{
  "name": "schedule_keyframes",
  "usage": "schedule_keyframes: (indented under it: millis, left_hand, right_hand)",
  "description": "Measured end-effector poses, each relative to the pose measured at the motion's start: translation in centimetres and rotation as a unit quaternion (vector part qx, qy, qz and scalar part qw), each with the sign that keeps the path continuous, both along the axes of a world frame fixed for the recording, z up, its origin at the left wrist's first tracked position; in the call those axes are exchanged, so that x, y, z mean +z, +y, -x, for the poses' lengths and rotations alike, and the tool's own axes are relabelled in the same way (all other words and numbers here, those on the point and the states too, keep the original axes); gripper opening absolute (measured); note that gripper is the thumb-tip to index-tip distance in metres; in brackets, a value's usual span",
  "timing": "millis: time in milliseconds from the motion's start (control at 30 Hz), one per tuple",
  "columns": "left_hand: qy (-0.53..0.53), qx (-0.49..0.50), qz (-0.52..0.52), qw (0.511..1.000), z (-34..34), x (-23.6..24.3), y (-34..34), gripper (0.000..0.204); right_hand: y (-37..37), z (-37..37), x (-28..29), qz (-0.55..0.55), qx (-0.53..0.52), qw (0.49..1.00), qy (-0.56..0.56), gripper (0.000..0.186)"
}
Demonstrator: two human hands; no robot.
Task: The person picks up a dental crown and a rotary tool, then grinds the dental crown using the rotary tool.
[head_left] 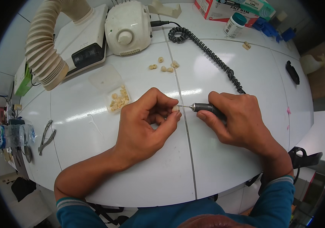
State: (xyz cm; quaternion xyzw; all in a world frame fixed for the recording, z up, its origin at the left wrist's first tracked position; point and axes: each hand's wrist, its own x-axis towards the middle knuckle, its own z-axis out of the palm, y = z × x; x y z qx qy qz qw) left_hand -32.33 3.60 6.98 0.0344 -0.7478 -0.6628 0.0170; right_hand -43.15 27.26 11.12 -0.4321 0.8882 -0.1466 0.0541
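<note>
Between the thumb and forefinger of my left hand (147,121) is a small cream-coloured artificial tooth (175,108). My right hand (238,117) grips a black rotary handpiece (207,107) like a pen. Its thin metal bur (184,106) points left, and the tip meets the tooth or lies right beside it. From the handpiece a black coiled cord (212,49) runs back to a white control unit (127,28) with a round knob. An open clear box (117,99) of loose cream teeth stands just left of my left hand.
Several more teeth (164,68) lie beyond my hands, others (246,45) at the far right. A ribbed suction hose (42,49) arches over the back left. Pliers (46,137) and a plastic bottle (14,136) are at the left. A white jar (234,27) stands before a mask box (219,13).
</note>
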Motion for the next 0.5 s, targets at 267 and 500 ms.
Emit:
schedule_keyframes:
  millis: [267,500]
  left_hand:
    - [-0.002,0.001,0.011,1.0,-0.1,0.07,0.02,0.017]
    - [-0.002,-0.002,0.004,1.0,-0.01,0.08,0.03,0.017]
  right_hand:
    - [0.07,0.12,-0.07,0.005,0.002,1.0,-0.004,0.039]
    - [0.11,0.2,0.01,-0.006,0.004,1.0,-0.011,0.042]
